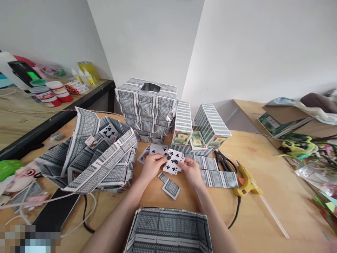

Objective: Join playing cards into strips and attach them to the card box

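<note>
Between my two hands are playing cards, a five of clubs facing up with what looks like a six beside it. My left hand pinches the left edge with thumb and fingers. On the right edge, my right hand grips in the same way. Loose cards lie face down just below, and face-up cards lie behind my left hand. Close to my body stands an open box built of cards, between my forearms. Rows of overlapping cards lie right of my right hand.
A yellow glue gun with a clear stick rests at right, beside black scissors. Stacked card packs and a tall card-built structure stand behind. A bulky folded-card basket fills the left. White cables cross the lower left.
</note>
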The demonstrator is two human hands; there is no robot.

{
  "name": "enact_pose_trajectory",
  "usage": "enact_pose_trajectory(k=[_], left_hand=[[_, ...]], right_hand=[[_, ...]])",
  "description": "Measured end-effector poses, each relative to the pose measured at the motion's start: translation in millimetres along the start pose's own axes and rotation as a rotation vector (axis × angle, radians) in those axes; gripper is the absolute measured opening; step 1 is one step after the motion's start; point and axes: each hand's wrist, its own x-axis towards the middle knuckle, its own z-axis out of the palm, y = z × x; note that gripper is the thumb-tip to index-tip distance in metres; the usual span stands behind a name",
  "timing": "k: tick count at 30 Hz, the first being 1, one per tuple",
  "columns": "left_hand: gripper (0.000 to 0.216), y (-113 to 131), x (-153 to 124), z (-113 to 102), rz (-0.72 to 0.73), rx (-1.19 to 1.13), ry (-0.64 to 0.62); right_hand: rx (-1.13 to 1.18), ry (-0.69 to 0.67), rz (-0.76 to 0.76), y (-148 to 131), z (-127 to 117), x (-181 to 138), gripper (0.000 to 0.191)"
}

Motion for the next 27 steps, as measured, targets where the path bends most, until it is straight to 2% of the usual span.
enact_pose_trajectory(k=[6,17,23,27], left_hand=[[0.031,0.7,-1.2,1.9,0.001,0.026,0.034],[0.028,2.0,-6.6,3.9,0.133,0.166,0.114],[0.028,3.2,-8.7,6.4,0.154,0.182,0.124],[0.027,6.4,-12.7,11.9,0.224,0.265,0.153]], right_hand=[[-0.027,0.005,0.012,-0.3,-0.2,0.8,0.025],[0.023,-0.025,0.026,-4.3,2.7,-2.3,0.02],[0.013,0.011,0.025,-3.2,3.5,-1.4,0.023],[-0.023,0.031,0.033,-2.8,3.8,-0.9,0.025]])
